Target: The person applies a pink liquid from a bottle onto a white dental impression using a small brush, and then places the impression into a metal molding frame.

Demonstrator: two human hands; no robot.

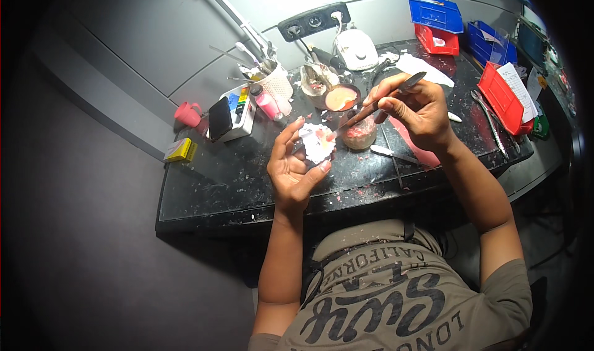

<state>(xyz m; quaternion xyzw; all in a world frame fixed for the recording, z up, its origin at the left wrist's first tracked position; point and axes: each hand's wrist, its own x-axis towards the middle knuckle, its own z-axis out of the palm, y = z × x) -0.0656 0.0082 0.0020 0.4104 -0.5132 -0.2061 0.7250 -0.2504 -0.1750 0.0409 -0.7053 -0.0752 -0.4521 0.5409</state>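
My left hand (289,176) grips a white plaster dental cast (309,145) by its edges, thumb on the near side and fingers on the far side. Pink-red wax shows on the cast's middle and right part. In my right hand (427,111) is a slim wax spatula (413,81) with a dark rounded end sticking out above the fingers. The spatula slants down to the left, and its tip is at or very near the pink wax; contact is too small to tell. Behind the spatula stands a round, pinkish jar (361,136).
On the black bench (204,193) lie a pink wax sheet (416,145) and a white-handled knife (383,150). Farther back are a brown bowl (341,97), a white device (357,49), a tool basket (276,84) and a phone (219,117). Red bins (500,97) stand right.
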